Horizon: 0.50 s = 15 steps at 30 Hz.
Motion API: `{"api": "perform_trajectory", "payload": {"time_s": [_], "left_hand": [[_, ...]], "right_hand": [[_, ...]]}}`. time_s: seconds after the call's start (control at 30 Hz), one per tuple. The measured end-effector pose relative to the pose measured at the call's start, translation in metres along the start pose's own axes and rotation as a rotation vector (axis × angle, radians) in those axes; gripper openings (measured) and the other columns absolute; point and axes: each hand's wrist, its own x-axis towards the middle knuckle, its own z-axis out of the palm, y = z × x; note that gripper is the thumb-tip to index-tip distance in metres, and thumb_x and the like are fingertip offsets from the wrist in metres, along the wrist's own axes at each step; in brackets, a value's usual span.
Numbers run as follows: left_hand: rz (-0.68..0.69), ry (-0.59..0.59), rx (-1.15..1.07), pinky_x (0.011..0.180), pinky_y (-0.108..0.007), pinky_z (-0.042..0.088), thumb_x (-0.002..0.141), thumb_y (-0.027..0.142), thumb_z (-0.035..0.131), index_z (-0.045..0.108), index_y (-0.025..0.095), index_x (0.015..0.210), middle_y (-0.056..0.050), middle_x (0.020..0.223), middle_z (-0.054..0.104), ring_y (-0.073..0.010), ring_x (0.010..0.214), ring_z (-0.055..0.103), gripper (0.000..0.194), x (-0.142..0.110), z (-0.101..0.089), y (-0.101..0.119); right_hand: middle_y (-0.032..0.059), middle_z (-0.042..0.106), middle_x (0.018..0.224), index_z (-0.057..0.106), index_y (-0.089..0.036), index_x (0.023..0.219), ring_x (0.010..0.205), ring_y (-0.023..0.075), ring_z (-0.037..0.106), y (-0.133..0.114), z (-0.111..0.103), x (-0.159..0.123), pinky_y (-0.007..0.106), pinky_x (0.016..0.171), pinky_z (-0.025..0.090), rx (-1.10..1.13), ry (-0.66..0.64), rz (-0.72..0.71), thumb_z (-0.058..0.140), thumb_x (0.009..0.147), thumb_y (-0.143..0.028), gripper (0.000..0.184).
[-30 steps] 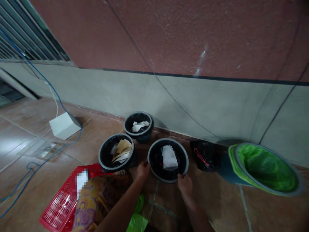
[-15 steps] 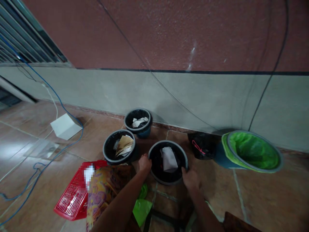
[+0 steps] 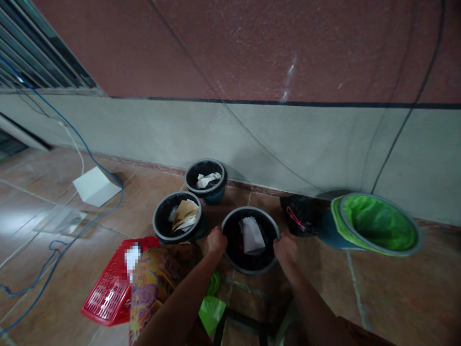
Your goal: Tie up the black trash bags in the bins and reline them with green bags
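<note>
Right now, from the head view, our left hand [image 3: 217,241] and right hand [image 3: 285,250] sit on opposite sides of a round black plastic bin [image 3: 252,272], the nearest of three on the tile floor [image 3: 396,298]. Our fingers [image 3: 219,235] lie together, curled over its grey rim, with the tips hidden from us. A folded white paper [image 3: 251,235] lies inside it.

Just left of it, a second bin [image 3: 176,192] holds tan paper [image 3: 185,215]; behind them, a third bin [image 3: 205,160] holds crumpled white paper [image 3: 208,180]. To the right are a black plastic bag [image 3: 298,216] with a red tie and a teal bucket [image 3: 378,223] lined with green. Near our left arm lie a red plastic basket [image 3: 104,298], a patterned cloth [image 3: 158,274] and a green plastic scrap [image 3: 212,312].
</note>
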Motion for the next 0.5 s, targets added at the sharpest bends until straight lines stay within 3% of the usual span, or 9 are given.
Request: {"api": "perform_trajectory", "payload": {"time_s": [0.3, 0.4, 0.5], "left_hand": [[0.054, 0.106, -0.094, 0.074, -0.028, 0.043, 0.084, 0.023, 0.05, 0.059, 0.016, 0.1, -0.011, 0.091, 0.069, -0.0221, 0.088, 0.065, 0.021, -0.027, -0.015, -0.01], [0.142, 0.133, -0.227, 0.071, -0.026, 0.042, 0.085, 0.031, 0.052, 0.06, 0.016, 0.099, -0.009, 0.088, 0.069, -0.0197, 0.084, 0.065, 0.022, -0.037, -0.016, -0.008], [0.183, 0.181, -0.396, 0.072, -0.025, 0.042, 0.087, 0.039, 0.05, 0.06, 0.016, 0.103, -0.009, 0.09, 0.07, -0.0192, 0.086, 0.065, 0.03, -0.04, -0.015, -0.003]], "right_hand": [[0.0148, 0.07, 0.096, 0.061, -0.014, 0.111, 0.091, 0.0245, 0.066, 0.017, -0.005, -0.022, 0.031, 0.076, 0.045, 0.057, 0.078, -0.029, 0.045, 0.088, -0.036, 0.035], [0.0145, 0.071, 0.09, 0.064, -0.015, 0.108, 0.086, 0.025, 0.066, 0.04, -0.004, -0.026, 0.031, 0.071, 0.044, 0.143, 0.109, -0.013, 0.046, 0.087, -0.039, 0.037], [0.0112, 0.07, 0.079, 0.068, -0.017, 0.096, 0.076, 0.0238, 0.066, 0.075, 0.001, -0.022, 0.03, 0.064, 0.044, 0.35, 0.164, 0.095, 0.051, 0.083, -0.042, 0.033]]}}
